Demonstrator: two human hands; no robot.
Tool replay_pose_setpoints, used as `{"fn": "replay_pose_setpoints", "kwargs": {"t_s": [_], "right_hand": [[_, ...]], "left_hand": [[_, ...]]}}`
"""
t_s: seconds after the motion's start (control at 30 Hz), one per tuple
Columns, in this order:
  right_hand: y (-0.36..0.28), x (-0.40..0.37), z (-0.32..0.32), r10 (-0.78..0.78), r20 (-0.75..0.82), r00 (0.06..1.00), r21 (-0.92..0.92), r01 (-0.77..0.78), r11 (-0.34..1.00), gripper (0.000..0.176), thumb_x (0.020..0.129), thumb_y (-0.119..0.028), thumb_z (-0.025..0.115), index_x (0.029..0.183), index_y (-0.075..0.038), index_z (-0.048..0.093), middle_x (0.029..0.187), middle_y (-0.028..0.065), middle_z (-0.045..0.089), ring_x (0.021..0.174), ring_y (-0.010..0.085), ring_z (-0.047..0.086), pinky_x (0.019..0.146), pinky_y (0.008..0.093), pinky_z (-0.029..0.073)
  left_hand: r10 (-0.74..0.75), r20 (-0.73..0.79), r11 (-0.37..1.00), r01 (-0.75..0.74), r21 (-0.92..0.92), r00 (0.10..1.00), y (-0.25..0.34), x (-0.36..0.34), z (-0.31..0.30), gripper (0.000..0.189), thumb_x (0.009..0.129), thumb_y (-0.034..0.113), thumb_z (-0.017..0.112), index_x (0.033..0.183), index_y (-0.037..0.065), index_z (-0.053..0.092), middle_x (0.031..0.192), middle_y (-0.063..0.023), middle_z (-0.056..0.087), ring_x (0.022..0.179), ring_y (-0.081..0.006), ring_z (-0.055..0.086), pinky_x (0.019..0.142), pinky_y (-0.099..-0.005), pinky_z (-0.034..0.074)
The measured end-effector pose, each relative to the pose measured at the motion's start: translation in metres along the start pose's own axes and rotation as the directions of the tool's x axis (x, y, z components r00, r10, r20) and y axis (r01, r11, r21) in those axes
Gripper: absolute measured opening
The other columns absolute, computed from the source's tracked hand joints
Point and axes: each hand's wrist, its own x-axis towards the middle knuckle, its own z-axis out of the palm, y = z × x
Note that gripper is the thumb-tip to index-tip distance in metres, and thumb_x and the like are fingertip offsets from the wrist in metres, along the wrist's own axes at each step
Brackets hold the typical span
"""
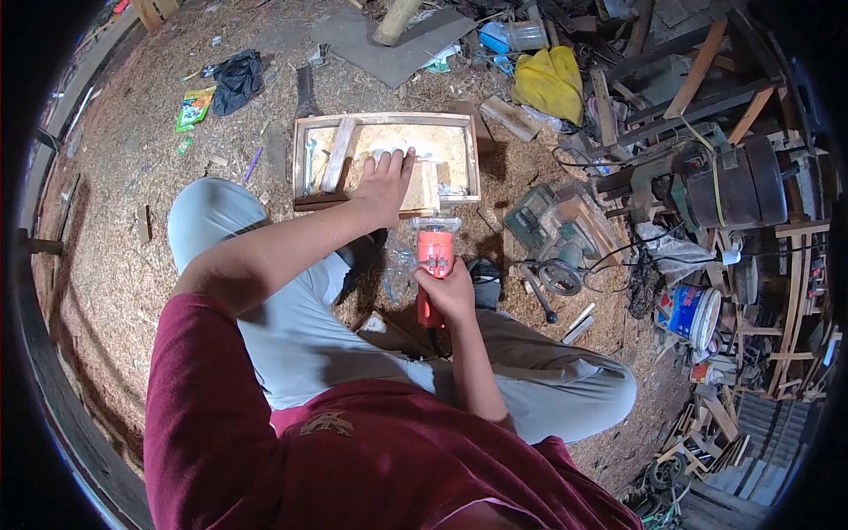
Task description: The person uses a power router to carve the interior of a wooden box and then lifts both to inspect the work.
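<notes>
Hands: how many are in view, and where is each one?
2. The left hand lies flat on the frame. The right hand holds the orange tool at the near edge of the frame. No other person's hand shows.

maroon tee w/ small chest logo, lt grey trousers, bare forearms
</notes>
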Motion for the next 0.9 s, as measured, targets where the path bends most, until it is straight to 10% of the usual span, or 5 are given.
{"fn": "replay_pose_setpoints", "kwargs": {"t_s": [0.9], "right_hand": [[0.007, 0.0, -0.003, -0.056, -0.049, 0.997, -0.102, 0.051, 0.993, 0.059, 0.076, -0.044, 0.091, 0.11, -0.002, 0.069, 0.103, 0.0198, 0.078, 0.098, 0.0382, 0.079, 0.089, 0.0465, 0.06]], "left_hand": [[0.006, 0.021, 1.0, -0.006, 0.012, 1.0, -0.002, 0.002, 0.001, 0.157, 0.058, 0.044, 0.103, 0.173, -0.008, 0.011, 0.154, -0.02, 0.043, 0.142, -0.0354, 0.043, 0.114, -0.0512, 0.036]]}}
